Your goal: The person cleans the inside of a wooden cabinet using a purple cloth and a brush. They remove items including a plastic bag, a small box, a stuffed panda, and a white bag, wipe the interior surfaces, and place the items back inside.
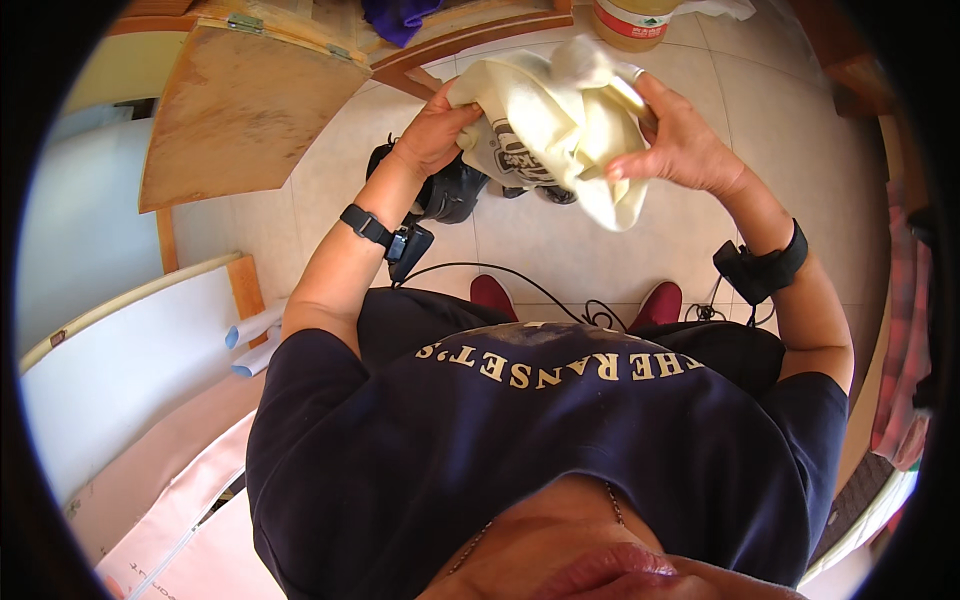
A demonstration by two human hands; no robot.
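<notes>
Both hands are raised over the floor in front of me, with a crumpled cream cloth between them. It bears dark printed writing, and its folds bulge upward; whether it is a bag cannot be made out. My left hand pinches its left side between thumb and fingers. On the other side, my right hand grips the cloth with the thumb in front and the fingers at its far edge. Black shoe-like things stand on the floor beyond my left wrist, partly hidden by the cloth and my arm.
A wooden cabinet door hangs open at upper left, with purple cloth inside the cabinet. A jar of yellowish liquid stands on the tiles ahead. A black cable runs across the floor near my red shoes.
</notes>
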